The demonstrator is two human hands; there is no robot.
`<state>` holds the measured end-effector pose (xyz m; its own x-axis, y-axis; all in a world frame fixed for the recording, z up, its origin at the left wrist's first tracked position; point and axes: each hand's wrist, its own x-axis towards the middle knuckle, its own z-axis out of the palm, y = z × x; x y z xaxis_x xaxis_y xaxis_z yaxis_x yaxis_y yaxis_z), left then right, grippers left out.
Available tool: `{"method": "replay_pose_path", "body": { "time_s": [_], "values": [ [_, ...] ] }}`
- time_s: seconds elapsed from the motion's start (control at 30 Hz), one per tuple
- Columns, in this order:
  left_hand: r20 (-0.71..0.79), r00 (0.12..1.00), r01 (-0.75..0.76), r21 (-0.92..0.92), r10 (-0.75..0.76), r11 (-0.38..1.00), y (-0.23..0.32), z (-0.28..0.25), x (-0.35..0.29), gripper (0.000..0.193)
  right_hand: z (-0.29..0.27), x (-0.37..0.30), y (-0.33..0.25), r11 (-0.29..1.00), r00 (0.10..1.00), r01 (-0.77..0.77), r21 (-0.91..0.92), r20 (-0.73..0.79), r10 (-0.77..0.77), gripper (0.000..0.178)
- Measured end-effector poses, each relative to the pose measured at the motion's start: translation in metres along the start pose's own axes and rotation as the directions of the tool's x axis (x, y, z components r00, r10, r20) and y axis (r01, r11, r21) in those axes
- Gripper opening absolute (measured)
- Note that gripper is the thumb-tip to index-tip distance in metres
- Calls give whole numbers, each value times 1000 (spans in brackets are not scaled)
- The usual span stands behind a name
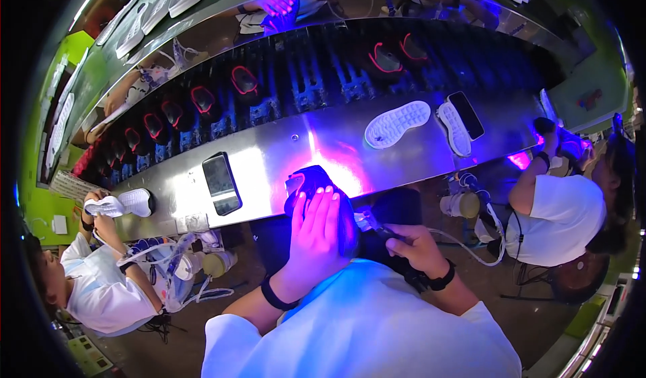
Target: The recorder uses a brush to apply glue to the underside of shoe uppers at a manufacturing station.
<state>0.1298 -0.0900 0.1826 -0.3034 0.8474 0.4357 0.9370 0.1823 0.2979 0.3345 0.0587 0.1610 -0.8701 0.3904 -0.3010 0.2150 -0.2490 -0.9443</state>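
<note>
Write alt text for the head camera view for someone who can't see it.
Under violet light, the person's left hand holds a dark shoe upper at the edge of a shiny metal bench, while the right hand grips a small corded tool. A white shoe sole and a black phone lie on the bench; seated co-workers flank both sides.

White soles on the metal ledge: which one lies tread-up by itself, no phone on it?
The oval white sole left of centre-right; the other white sole has a black phone resting on it.
</note>
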Motion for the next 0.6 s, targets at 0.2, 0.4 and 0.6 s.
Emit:
{"method": "replay_pose_path", "body": {
  "time_s": [0.2,0.4,0.6],
  "values": [
    [22,998,52,37,-53,998,15,6,34,87,-6,-21,-3,991,997,-58,121,-41,63,39],
    [69,994,88,-11,-87,996,16,11,63,81,-10,-21,-18,966,969,65,-251,-217,-122,40],
    [44,990,135,-98,-132,986,1,18,86,95,-26,6,-64,755,906,181,-630,-192,-377,38]
  ]
}}
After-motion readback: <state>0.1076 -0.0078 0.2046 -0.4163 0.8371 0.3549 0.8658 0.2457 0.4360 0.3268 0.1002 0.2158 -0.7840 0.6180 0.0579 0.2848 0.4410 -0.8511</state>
